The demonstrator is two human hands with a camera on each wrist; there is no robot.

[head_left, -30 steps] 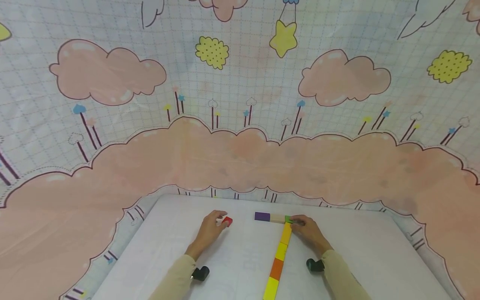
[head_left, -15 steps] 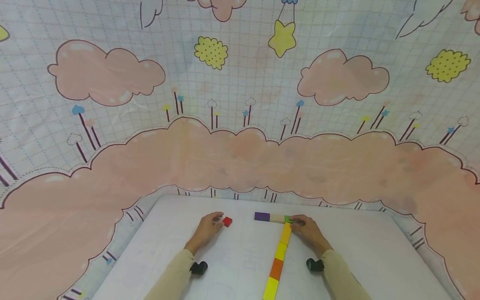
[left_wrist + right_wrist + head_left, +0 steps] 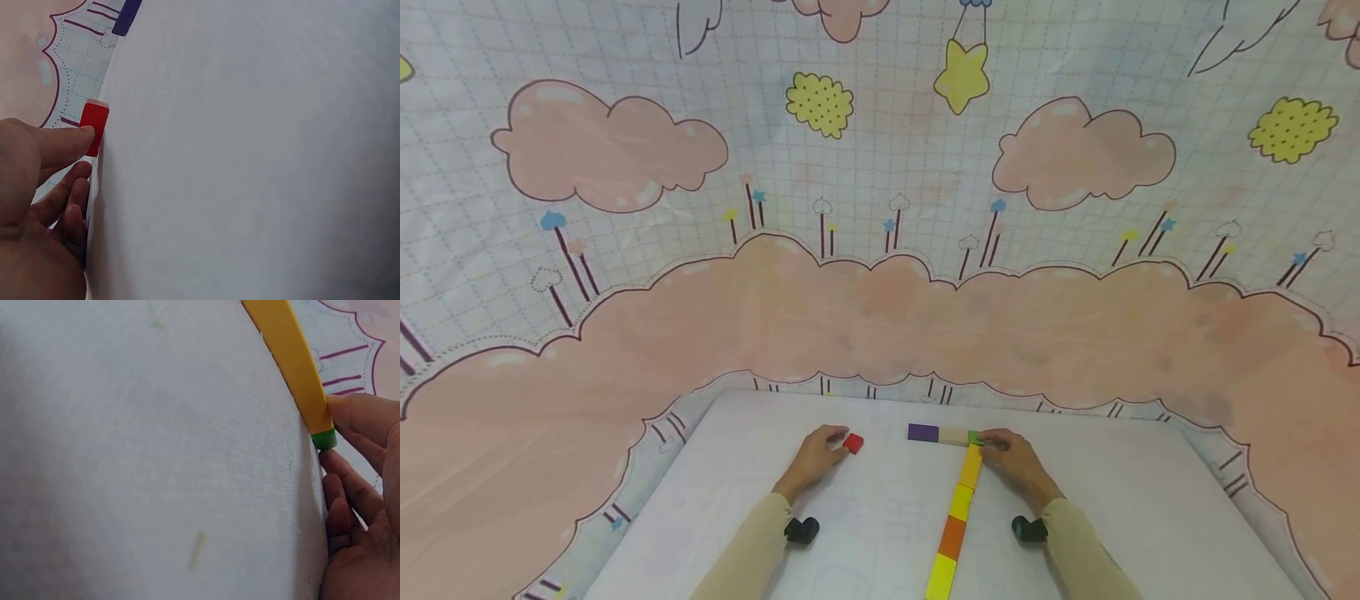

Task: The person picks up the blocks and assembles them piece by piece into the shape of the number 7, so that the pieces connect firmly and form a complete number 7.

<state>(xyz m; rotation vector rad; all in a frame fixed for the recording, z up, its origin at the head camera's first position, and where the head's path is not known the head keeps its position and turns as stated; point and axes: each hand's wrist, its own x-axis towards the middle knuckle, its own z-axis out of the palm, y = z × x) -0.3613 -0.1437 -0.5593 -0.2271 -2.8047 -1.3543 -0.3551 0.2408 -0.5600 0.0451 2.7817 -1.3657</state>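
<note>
My left hand (image 3: 815,461) is at the left side of a small red block (image 3: 853,443) lying on the white table. Its thumb touches the edge of the red block (image 3: 95,119) in the left wrist view, and the other fingers lie below. My right hand (image 3: 1013,461) pinches the outer end of a green block (image 3: 974,437) at the corner of a row. In the right wrist view the thumb rests by the yellow block (image 3: 297,362) next to the green block (image 3: 324,439). Purple (image 3: 922,432) and pale wooden (image 3: 953,437) blocks continue the row leftward.
From the corner, yellow blocks (image 3: 961,502) and an orange block (image 3: 952,538) run down toward the near side. The white table (image 3: 850,517) ends at a cartoon-printed curtain (image 3: 880,325). Dark wrist cameras (image 3: 802,531) stick out from both sleeves.
My left hand has loosened and backed slightly left from the red block, then stays near it, fingertips at its edge. The right hand keeps its place at the green block.
</note>
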